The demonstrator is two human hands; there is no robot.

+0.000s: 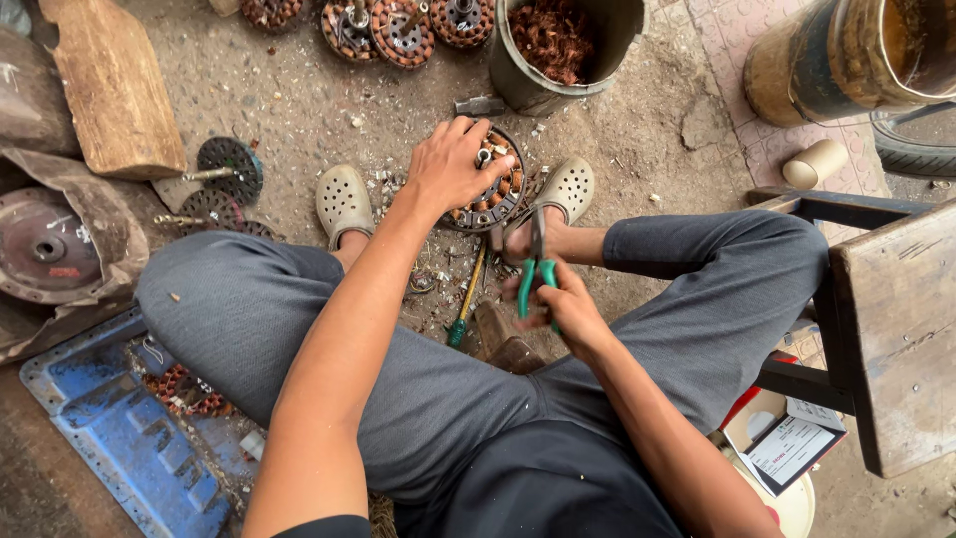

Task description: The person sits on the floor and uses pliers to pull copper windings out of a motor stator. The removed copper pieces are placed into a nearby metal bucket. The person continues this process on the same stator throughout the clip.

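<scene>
Tightly hemmed between both clogs, left hand (450,164) grips stator (490,189); right hand (566,307) holds pliers (535,261).

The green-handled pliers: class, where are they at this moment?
In the head view, just right of centre, the green-handled pliers sit in the right hand, jaws pointing at the copper-wound stator under the left hand.
</scene>
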